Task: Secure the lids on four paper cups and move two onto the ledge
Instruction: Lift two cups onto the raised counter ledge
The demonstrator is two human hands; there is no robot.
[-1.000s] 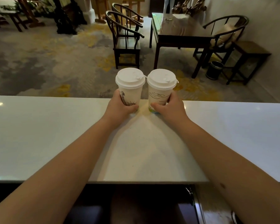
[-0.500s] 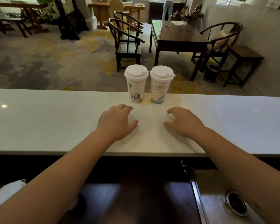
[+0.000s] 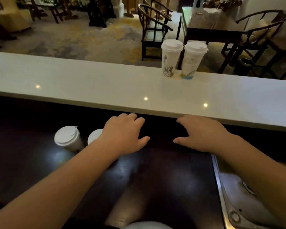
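While both hands, left (image 3: 125, 135) and right (image 3: 201, 134), hover empty with loose fingers, two upright lidded cups (image 3: 68, 138) stand just left of the left hand on the table (image 3: 163, 171).

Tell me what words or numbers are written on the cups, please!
None can be read.
Left cup on the ledge: a dark drawing, no words visible.
Right cup on the ledge: faint marks above blue-green art, too blurred to read.
Two cups on the dark counter: only plain lids show.
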